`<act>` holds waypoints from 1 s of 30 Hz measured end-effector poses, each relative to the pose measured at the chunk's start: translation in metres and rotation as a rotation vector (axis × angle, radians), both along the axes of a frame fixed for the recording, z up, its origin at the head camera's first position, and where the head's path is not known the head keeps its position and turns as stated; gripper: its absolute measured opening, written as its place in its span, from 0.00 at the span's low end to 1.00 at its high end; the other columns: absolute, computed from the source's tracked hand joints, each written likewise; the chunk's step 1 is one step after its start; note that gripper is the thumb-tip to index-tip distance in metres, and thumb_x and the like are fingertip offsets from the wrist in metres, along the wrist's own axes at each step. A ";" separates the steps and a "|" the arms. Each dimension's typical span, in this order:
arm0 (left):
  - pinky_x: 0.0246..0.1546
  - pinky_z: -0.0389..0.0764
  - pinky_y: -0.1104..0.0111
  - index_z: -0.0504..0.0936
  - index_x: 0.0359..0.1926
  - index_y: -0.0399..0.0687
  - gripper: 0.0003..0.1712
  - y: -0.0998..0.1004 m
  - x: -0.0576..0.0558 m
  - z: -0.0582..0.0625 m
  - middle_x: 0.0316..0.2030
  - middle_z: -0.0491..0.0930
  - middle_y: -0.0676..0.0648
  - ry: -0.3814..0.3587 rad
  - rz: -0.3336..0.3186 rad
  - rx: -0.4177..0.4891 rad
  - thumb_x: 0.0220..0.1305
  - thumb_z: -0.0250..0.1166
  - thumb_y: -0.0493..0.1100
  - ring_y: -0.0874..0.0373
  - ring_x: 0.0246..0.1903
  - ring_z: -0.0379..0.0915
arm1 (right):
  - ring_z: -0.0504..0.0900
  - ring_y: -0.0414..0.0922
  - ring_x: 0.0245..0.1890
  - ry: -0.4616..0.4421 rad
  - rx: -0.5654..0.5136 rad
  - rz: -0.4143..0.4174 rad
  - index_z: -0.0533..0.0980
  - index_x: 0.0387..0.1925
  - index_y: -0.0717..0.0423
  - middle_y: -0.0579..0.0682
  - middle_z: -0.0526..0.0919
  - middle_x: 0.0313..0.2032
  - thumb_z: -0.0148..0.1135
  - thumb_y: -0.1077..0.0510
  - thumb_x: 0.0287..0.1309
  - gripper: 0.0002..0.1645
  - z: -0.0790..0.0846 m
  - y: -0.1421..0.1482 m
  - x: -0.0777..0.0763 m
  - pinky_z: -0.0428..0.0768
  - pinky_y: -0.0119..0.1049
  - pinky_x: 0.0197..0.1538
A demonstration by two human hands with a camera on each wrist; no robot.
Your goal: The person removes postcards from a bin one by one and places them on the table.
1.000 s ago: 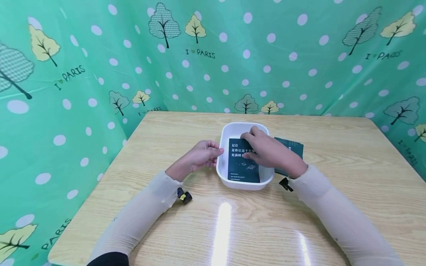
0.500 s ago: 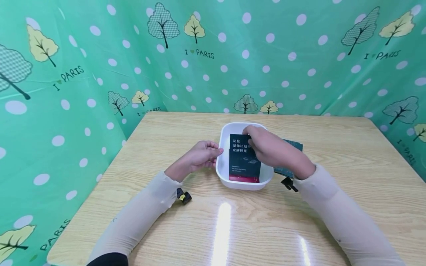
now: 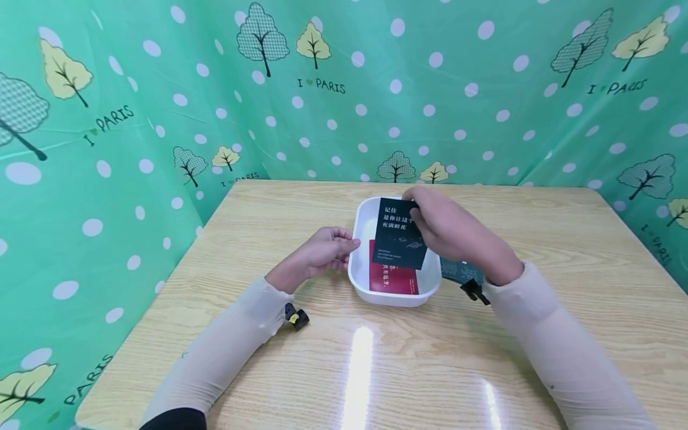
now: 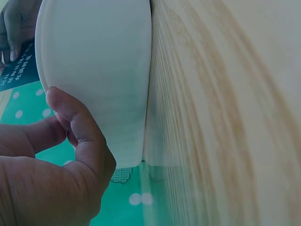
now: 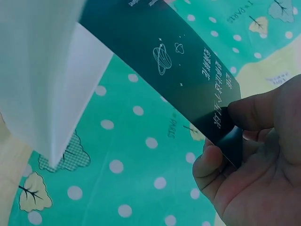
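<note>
Head view: we see the dark card (image 3: 395, 239) tilted over the white box (image 3: 395, 300), overlapping the red card (image 3: 392, 285) inside; whether the two touch, we cannot tell.
Right hand (image 3: 443, 221): pinches the dark card near its upper right corner.
Left hand (image 3: 326, 251): grips the box's left rim.
Card handling: we judge a light pinch best, against creasing, with the lower edge raised clear of the rim and the box steadied.
In the way: the right arm partly hides a patterned card (image 3: 457, 272) beside the box; the black clip (image 3: 473, 291) close by could snag it.
</note>
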State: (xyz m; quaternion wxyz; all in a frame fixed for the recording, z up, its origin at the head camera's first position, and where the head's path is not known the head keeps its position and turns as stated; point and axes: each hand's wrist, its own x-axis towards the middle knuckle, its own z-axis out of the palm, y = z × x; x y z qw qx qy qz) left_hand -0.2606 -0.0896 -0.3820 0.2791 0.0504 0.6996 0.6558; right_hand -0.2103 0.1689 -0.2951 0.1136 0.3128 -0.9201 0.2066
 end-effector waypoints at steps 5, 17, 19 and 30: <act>0.28 0.79 0.67 0.70 0.48 0.38 0.11 0.000 0.000 0.001 0.43 0.74 0.34 0.000 -0.002 -0.009 0.70 0.60 0.39 0.54 0.28 0.73 | 0.72 0.48 0.44 0.045 -0.011 -0.022 0.64 0.56 0.62 0.55 0.73 0.46 0.49 0.66 0.70 0.15 0.009 0.010 0.004 0.80 0.44 0.46; 0.28 0.79 0.68 0.69 0.50 0.36 0.13 0.001 0.000 0.001 0.41 0.75 0.35 -0.006 -0.005 0.013 0.70 0.59 0.37 0.55 0.27 0.74 | 0.71 0.53 0.41 0.137 -0.067 -0.060 0.64 0.54 0.69 0.60 0.73 0.43 0.45 0.70 0.70 0.14 0.029 0.038 0.005 0.77 0.47 0.43; 0.27 0.80 0.68 0.69 0.50 0.35 0.13 0.001 0.000 0.000 0.41 0.75 0.35 -0.008 -0.003 0.019 0.70 0.60 0.37 0.55 0.28 0.74 | 0.70 0.53 0.40 0.153 -0.077 -0.075 0.64 0.54 0.70 0.60 0.73 0.42 0.45 0.70 0.69 0.14 0.032 0.043 0.006 0.76 0.46 0.42; 0.26 0.78 0.68 0.69 0.50 0.36 0.13 0.002 -0.001 -0.001 0.39 0.76 0.36 -0.009 0.005 0.017 0.70 0.60 0.38 0.55 0.27 0.74 | 0.66 0.55 0.34 0.138 -0.126 -0.155 0.63 0.54 0.73 0.64 0.70 0.38 0.41 0.70 0.70 0.14 0.043 0.075 0.003 0.66 0.46 0.36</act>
